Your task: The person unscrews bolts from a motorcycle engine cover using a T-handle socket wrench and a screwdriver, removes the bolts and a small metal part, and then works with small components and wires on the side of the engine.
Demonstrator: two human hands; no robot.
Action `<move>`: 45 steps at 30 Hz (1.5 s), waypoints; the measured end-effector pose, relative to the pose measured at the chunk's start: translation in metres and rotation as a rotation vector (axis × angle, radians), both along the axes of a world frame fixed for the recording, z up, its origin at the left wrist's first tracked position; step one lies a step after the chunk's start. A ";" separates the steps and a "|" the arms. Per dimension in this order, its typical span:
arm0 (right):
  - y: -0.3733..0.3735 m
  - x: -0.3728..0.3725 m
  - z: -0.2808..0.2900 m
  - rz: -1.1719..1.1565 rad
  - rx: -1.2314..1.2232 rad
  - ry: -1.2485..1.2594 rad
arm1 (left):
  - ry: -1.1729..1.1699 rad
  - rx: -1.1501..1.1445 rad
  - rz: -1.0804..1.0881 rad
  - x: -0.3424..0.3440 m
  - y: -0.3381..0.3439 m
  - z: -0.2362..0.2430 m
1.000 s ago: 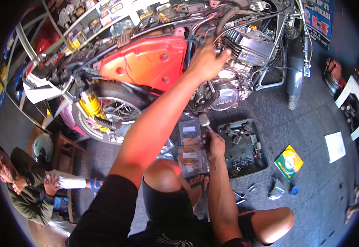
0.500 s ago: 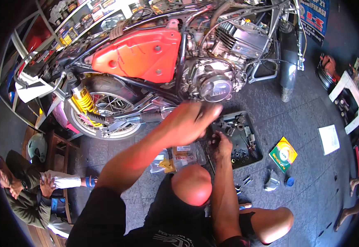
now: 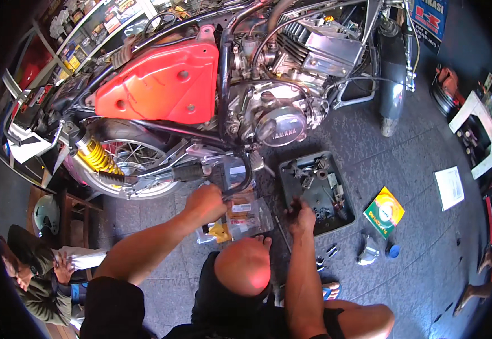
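Observation:
My left hand (image 3: 205, 204) is a fist around the lower end of a dark curved lever (image 3: 248, 178), which looks like a kick-start lever. The lever rises from my fist to the motorcycle engine (image 3: 280, 124), below its round silver cover. Over the near left side of a dark parts tray (image 3: 334, 229), my right hand (image 3: 301, 218) has its fingers curled. Those fingers are darkened, and whatever they hold cannot be made out. Metal parts (image 3: 316, 170) and small hardware lie in the tray.
Plastic bags (image 3: 248, 212) lie left of the tray. A green and yellow packet (image 3: 384, 213), a silver metal part (image 3: 368, 250) and a blue cap (image 3: 392, 250) are on the floor at right. The rear wheel (image 3: 124, 169) stands at left. Another person's hand (image 3: 62, 268) shows at far left.
My left hand has swung left and down from in front of the engine, revealing the curved lever. My right hand stays by the tray. The whole view has shifted slightly.

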State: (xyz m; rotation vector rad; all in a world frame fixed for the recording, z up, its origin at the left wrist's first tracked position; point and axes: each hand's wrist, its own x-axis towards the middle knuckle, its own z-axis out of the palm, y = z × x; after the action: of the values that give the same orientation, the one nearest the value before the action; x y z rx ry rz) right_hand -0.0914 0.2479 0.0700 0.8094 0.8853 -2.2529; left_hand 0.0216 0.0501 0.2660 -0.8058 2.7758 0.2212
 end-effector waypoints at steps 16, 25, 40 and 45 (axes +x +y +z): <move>-0.038 -0.028 0.003 0.009 -0.151 0.041 | 0.169 0.120 0.053 0.001 -0.004 -0.030; -0.023 0.003 -0.025 0.077 -0.056 -0.049 | 0.232 0.118 0.042 0.003 0.004 -0.038; -0.038 -0.015 -0.056 0.100 0.215 0.121 | 0.562 0.389 0.031 -0.004 0.006 -0.114; -0.054 0.032 -0.017 0.136 0.179 0.091 | 0.506 0.424 0.085 0.007 0.000 -0.114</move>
State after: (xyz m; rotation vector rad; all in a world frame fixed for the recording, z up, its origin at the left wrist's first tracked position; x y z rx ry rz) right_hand -0.0595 0.1940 0.0529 0.7067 1.1627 -2.1276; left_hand 0.0283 0.0500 0.1517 -0.8423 2.9593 1.1271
